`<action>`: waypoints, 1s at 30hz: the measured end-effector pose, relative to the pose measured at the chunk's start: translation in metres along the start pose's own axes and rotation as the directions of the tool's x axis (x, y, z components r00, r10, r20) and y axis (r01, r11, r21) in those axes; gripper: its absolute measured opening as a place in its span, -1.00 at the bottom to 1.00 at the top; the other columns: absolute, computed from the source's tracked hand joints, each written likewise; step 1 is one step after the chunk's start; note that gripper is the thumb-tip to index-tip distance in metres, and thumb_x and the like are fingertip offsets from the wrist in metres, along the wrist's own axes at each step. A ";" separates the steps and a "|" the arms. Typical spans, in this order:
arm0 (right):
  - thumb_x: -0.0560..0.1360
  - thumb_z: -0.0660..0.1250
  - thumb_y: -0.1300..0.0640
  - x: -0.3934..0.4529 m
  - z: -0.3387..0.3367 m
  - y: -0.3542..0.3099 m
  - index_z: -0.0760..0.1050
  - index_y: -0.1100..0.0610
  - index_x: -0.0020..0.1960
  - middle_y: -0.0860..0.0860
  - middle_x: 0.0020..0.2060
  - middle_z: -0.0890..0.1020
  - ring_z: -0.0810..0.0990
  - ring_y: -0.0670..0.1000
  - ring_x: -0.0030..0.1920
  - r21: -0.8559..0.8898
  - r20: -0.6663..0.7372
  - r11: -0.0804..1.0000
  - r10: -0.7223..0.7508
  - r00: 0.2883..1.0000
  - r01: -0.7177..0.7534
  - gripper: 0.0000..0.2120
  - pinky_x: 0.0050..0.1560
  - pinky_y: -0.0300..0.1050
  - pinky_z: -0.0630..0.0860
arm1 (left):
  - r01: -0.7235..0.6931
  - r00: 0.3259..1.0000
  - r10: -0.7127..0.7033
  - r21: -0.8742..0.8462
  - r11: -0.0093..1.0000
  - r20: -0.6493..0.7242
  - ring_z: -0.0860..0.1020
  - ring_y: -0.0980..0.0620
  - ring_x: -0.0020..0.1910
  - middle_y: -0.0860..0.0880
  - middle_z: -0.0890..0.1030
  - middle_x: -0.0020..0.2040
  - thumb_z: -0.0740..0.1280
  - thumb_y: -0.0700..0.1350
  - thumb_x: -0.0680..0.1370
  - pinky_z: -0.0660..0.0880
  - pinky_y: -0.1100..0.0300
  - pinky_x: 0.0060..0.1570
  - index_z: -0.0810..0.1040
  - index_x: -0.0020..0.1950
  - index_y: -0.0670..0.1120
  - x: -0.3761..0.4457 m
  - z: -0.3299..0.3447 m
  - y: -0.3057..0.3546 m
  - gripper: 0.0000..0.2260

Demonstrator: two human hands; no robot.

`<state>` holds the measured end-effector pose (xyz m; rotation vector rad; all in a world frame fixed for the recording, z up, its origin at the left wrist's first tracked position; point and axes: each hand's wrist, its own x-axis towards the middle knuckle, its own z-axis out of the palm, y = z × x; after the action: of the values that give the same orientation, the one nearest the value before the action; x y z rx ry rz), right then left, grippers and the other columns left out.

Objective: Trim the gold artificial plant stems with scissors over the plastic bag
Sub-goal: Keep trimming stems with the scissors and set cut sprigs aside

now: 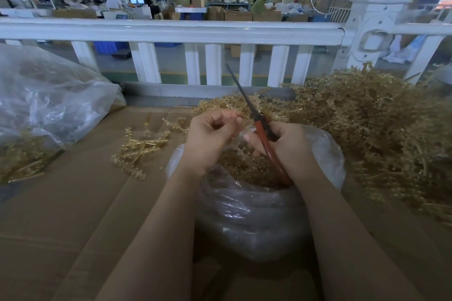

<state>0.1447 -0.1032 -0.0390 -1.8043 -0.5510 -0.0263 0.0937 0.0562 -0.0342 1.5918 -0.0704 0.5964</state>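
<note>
Gold stems: translucent amber-gold plastic sprigs, thin stalks lined with short spiky nubs. Big tangled pile of gold stems (367, 124) lies right of the right hand's fingers, stretching toward the white railing (171, 30). A smaller cut cluster (139, 146) sits on the cardboard-covered counter (73, 215), left of the left hand's fingers.

Left hand (210, 137): fingers curled, thumb and forefinger pinching one gold stem (241, 120); the stem runs roughly sideways from the fingertips toward the scissors' pivot. Exact length is hard to tell, since it blends with the pile behind.

Right hand (286, 144): fingers clenched round the handles of the scissors (259, 124). Handles red-orange, blades dark and narrow. Long axis diagonal: handles low near the right wrist, tip pointing up, away and slightly left, toward the railing. Blades look closed or nearly so; only one thin line is visible.

Plastic bag (256, 210): clear, crumpled, mouth open directly under both sets of fingers, gold trimmings (244, 168) inside. Both hands are above its opening.

Second clear bag (49, 95), far left of the left fingers, with more gold stems under its lower edge.

No readable writing or brand on the scissors, bags or cardboard.
</note>
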 end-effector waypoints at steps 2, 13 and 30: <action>0.44 0.55 0.03 0.001 0.003 -0.001 0.66 0.09 -0.25 0.01 -0.39 0.69 0.68 0.03 -0.36 -0.029 0.000 0.999 0.021 1.000 -0.021 -0.83 -0.28 -0.13 0.62 | 0.008 0.999 -0.008 -0.020 1.000 0.035 0.54 0.18 -0.41 0.08 0.62 -0.36 0.37 -0.28 0.58 0.48 0.33 -0.34 0.63 -0.05 -0.22 -0.001 0.004 0.002 -0.95; 0.53 0.47 0.13 -0.001 -0.007 -0.004 0.60 0.16 -0.26 -0.02 -0.47 0.63 0.56 -0.12 -0.46 0.237 -0.197 0.972 0.046 0.979 0.002 -0.79 -0.37 -0.31 0.47 | 0.270 0.906 -0.267 0.039 0.962 0.328 0.56 0.10 -0.26 -0.04 0.68 -0.14 0.49 0.02 0.41 0.46 0.27 -0.25 0.65 -0.07 -0.06 -0.005 0.001 0.004 -0.81; 0.23 0.37 -0.51 0.000 0.002 0.007 0.51 -0.15 -0.15 -0.38 -0.22 0.61 0.58 -0.31 -0.18 -0.222 -0.074 0.971 -0.103 0.992 0.085 -0.53 -0.24 -0.24 0.40 | 0.098 0.984 -0.139 -0.309 0.946 -0.114 0.64 0.10 -0.25 -0.04 0.68 -0.23 0.36 -0.25 0.56 0.57 0.29 -0.17 0.62 -0.08 -0.16 0.002 -0.008 0.003 -0.95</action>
<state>0.1465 -0.1024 -0.0458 -1.9785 -0.5904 -0.2362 0.0919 0.0637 -0.0302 1.2456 0.0344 0.5677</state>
